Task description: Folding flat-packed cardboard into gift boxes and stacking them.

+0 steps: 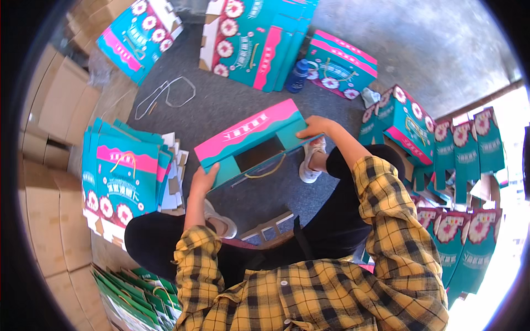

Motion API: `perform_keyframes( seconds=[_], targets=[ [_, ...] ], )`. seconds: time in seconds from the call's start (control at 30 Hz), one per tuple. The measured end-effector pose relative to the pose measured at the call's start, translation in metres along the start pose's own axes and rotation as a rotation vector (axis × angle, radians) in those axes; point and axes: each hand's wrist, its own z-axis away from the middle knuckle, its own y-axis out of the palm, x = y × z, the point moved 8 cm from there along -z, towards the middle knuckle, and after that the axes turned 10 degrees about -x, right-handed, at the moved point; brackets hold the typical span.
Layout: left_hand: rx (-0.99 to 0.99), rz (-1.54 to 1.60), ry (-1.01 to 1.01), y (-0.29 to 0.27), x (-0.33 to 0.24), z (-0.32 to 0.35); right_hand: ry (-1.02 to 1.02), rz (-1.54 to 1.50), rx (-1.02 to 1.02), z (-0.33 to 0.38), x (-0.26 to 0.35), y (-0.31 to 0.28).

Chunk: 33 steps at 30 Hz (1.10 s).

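Observation:
Between my two hands I hold a teal and pink cardboard gift box point(251, 128) above the grey floor. Its top is partly open, showing a dark inside, and a yellow cord handle point(267, 169) hangs along the near side. My left hand point(202, 180) grips the left end, thumb on the teal end flap. At the right end, my right hand point(316, 127) has its thumb over the other end flap. The fingers beneath the box are mostly hidden.
Flat teal cartons point(127, 171) are stacked at left, with more point(243, 49) at the far side. Formed boxes point(339, 66) stand at far right beside a blue bottle point(297, 76). A white cord loop point(165, 95) lies on the mat. Brown cartons point(41, 215) line the left.

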Motion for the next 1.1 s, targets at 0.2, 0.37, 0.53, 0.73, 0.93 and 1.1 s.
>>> perform_keyframes(
  seconds=[0.2, 0.37, 0.53, 0.73, 0.93, 1.1],
  targets=[
    [-0.143, -0.141, 0.219, -0.012, -0.094, 0.005, -0.105, 0.074, -0.423, 0.046, 0.028, -0.119],
    [-0.151, 0.191, 0.328, 0.004, -0.186, 0.017, -0.376, 0.083, -0.974, 0.139, 0.027, -0.200],
    [-0.107, 0.459, 0.491, 0.051, -0.304, 0.012, -0.371, -0.163, -1.418, 0.233, -0.053, -0.217],
    [-0.009, 0.308, 0.889, 0.174, -0.445, 0.024, 0.025, -0.286, -1.700, 0.317, -0.217, -0.175],
    [0.669, 0.302, 0.716, 0.323, -0.462, 0.060, 0.350, -0.312, -1.699, 0.366, -0.331, -0.091],
    [0.925, 0.227, 0.564, 0.365, -0.463, 0.095, 0.593, -0.456, -1.594, 0.376, -0.409, -0.051]
  ],
)
